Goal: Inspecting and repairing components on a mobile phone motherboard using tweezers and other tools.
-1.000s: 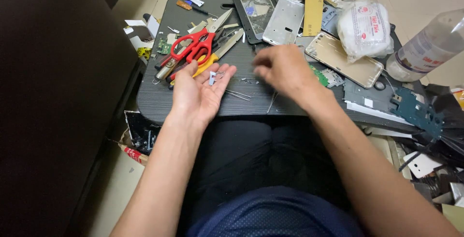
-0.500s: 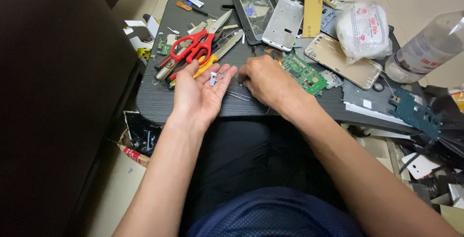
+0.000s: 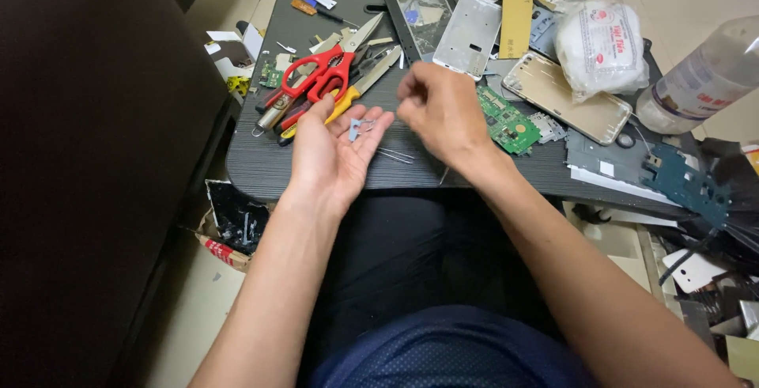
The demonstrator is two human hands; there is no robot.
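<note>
- Small pale parts [image 3: 356, 127]: we find a few tiny pieces resting on the fingers of the left hand, near the middle of the worktop.
- Left hand [image 3: 336, 151]: open flat, palm up, cradling the small parts without closing on them.
- Right hand [image 3: 443, 111]: just right of the left, back toward us, fingers curled inward at the tips; whether they pinch anything we cannot tell.
- Thin metal pins [image 3: 395, 155]: lying on the worktop between the two hands.
- Green circuit board [image 3: 506, 123]: just right of the right hand.
- Red-handled scissors [image 3: 320, 71]: left and farther off, among other hand tools.
- Gold phone back cover [image 3: 565, 95]: farther right of the board.
- Silver phone frame [image 3: 468, 34]: at the far edge, beside a dark phone frame [image 3: 419, 12].
- Plastic bottle [image 3: 704, 79]: at the far right.
- Worktop [image 3: 261, 162]: dark, wood-grained.
</note>
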